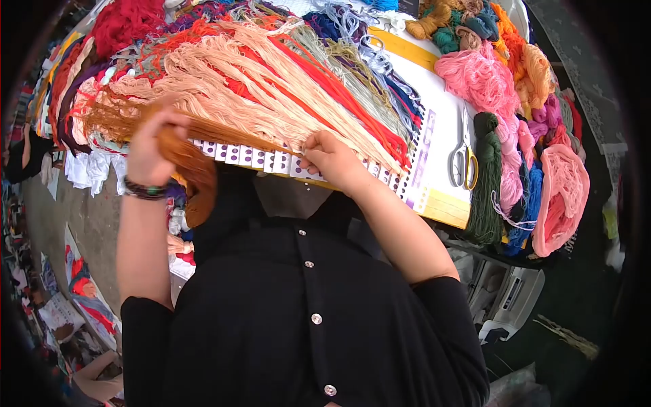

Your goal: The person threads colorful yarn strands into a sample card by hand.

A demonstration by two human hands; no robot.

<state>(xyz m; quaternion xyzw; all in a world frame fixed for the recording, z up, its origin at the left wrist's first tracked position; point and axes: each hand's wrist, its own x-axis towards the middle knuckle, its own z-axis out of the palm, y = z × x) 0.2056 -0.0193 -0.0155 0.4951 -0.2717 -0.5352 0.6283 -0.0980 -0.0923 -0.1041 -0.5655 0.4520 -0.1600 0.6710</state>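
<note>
Your left grip [150,152] clutches brown yarn [193,169]; right grip [330,159] pinches peach strands [237,88] at card [271,161]. Scissors [464,152] lie apart on bench [444,119].

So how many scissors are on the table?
1. The scissors lie on the white card at the table's right side, beside the dark green yarn skein. More could be hidden under the threads.

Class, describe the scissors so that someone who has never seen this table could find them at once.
Start at the white table heaped with coloured yarn. Along its edge, beside the pink skeins, lie the scissors: the only metal thing there, with yellow and grey handles.
</note>
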